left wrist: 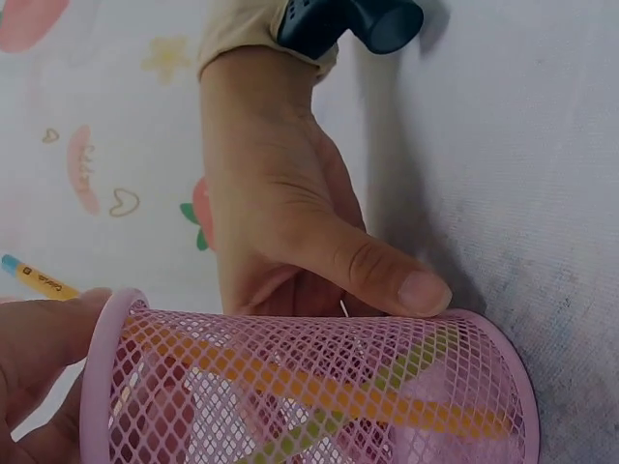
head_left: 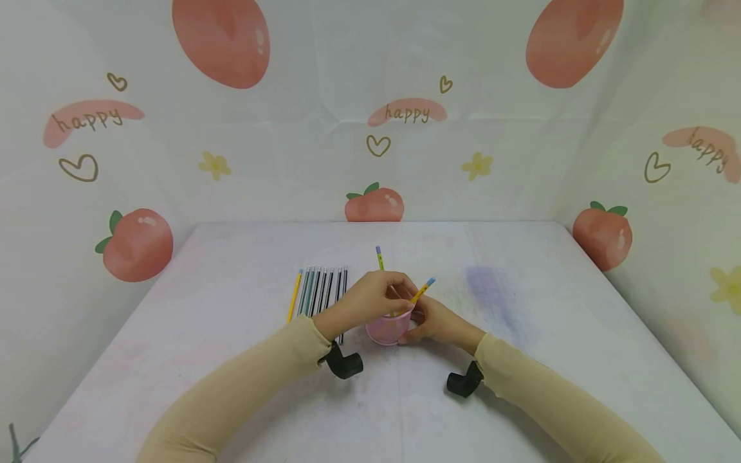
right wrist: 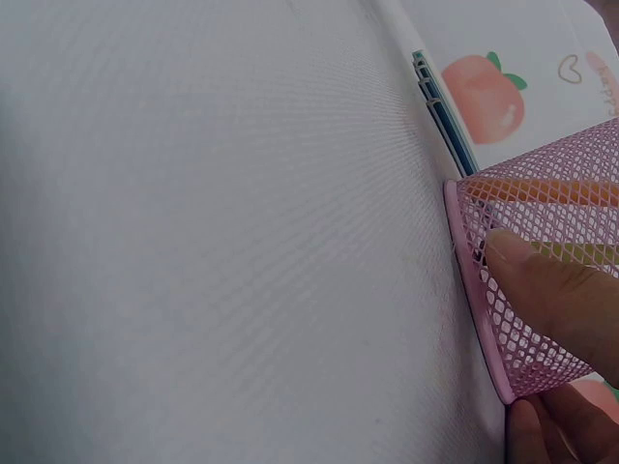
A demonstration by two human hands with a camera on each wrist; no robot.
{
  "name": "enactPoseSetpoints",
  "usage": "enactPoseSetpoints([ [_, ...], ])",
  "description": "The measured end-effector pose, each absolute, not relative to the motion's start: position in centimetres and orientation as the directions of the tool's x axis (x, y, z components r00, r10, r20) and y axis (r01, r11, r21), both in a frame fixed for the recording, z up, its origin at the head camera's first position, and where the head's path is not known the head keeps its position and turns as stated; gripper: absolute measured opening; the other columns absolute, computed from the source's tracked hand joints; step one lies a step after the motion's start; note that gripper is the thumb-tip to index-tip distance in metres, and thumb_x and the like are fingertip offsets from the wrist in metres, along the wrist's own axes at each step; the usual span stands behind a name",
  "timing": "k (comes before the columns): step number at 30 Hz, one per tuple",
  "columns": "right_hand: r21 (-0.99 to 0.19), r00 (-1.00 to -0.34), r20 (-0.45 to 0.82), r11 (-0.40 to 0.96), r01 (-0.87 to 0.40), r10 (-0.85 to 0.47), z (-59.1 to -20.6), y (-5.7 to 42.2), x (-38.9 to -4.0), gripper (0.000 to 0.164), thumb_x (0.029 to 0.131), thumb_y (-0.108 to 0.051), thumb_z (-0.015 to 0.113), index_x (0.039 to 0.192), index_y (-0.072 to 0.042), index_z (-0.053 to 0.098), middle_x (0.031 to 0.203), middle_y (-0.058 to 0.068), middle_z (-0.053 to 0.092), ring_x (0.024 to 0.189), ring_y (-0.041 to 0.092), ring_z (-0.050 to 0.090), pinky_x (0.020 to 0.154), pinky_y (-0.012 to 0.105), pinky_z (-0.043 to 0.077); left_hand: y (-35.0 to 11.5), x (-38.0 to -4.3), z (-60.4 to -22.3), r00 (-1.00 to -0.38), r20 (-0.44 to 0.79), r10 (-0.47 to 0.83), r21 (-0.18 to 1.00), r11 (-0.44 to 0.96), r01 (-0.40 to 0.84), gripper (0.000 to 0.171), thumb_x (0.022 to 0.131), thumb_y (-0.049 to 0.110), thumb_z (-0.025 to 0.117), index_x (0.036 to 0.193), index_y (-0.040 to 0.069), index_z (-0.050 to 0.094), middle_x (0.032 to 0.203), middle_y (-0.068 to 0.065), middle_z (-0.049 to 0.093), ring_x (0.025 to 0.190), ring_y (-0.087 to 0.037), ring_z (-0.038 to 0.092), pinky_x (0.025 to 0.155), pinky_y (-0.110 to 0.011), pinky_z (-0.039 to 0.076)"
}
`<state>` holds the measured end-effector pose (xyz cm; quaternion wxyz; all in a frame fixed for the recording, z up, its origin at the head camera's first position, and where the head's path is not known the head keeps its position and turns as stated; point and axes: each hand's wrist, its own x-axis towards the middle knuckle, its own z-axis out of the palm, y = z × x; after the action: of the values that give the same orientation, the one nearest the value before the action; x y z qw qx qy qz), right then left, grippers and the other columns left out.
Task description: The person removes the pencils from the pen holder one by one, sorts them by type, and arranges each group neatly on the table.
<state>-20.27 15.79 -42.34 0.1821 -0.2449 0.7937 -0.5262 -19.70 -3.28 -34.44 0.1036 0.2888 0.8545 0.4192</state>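
A pink mesh pen holder stands upright at the middle of the table, its netted wall close up in the left wrist view. My right hand grips it from the right, the thumb against the mesh near the base and other fingers by the bottom rim. Over the top reaches my left hand, its thumb and fingertips pinching a yellow pencil at the rim. That pencil slants through the holder down to its base. A green pencil leans the other way inside, its end sticking out behind my left hand.
Left of the holder lies a row of several dark and teal striped pencils, with another yellow pencil at its left end. My left forearm overlaps their near ends. A bluish smudge marks the white table on the right.
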Motion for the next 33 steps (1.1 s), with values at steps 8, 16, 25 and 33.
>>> enactPoseSetpoints([
  [8,-0.937,-0.800,-0.019,0.290,-0.195,-0.600,-42.6,15.8,-20.4,0.088,0.074,-0.001,0.082,0.146,0.003,0.031,0.146,0.024,0.042,0.135,0.038,0.040,0.112,0.048,0.036,-4.0,-20.3,-34.4,-0.834,0.144,0.533,0.836,0.385,0.390,0.016,0.088,0.011,0.070,0.104,0.011,0.068,0.096,-0.004,0.069,0.081,-0.013,0.064,0.073,-0.023,0.054],
  [16,-0.935,-0.813,-0.048,0.313,-0.167,-0.580,-42.5,15.7,-20.5,0.092,0.073,-0.004,0.084,0.147,0.001,0.030,0.147,0.020,0.043,0.135,0.036,0.042,0.113,0.047,0.035,-5.1,-21.4,-33.4,-0.877,0.205,0.434,0.920,0.219,0.324,0.020,0.090,0.009,0.069,0.108,0.001,0.066,0.100,-0.011,0.068,0.082,-0.015,0.067,0.076,-0.030,0.059],
  [25,-0.940,-0.806,-0.030,0.291,-0.178,-0.592,-42.5,15.7,-20.6,0.088,0.073,-0.002,0.083,0.146,-0.001,0.034,0.145,0.019,0.046,0.134,0.035,0.043,0.113,0.046,0.035,-7.0,-22.4,-31.5,-0.903,0.270,0.333,0.958,0.000,0.287,0.021,0.091,0.002,0.064,0.110,-0.006,0.060,0.094,-0.004,0.063,0.081,-0.011,0.067,0.081,-0.041,0.059],
  [33,-0.945,-0.800,-0.018,0.271,-0.181,-0.600,-42.7,15.7,-20.7,0.091,0.071,0.001,0.083,0.147,-0.001,0.033,0.146,0.019,0.045,0.134,0.035,0.043,0.113,0.043,0.036,-9.8,-23.5,-29.2,-0.927,0.312,0.207,0.950,-0.046,0.309,0.016,0.092,0.004,0.064,0.108,0.002,0.059,0.091,0.000,0.062,0.084,-0.011,0.069,0.081,-0.032,0.059],
])
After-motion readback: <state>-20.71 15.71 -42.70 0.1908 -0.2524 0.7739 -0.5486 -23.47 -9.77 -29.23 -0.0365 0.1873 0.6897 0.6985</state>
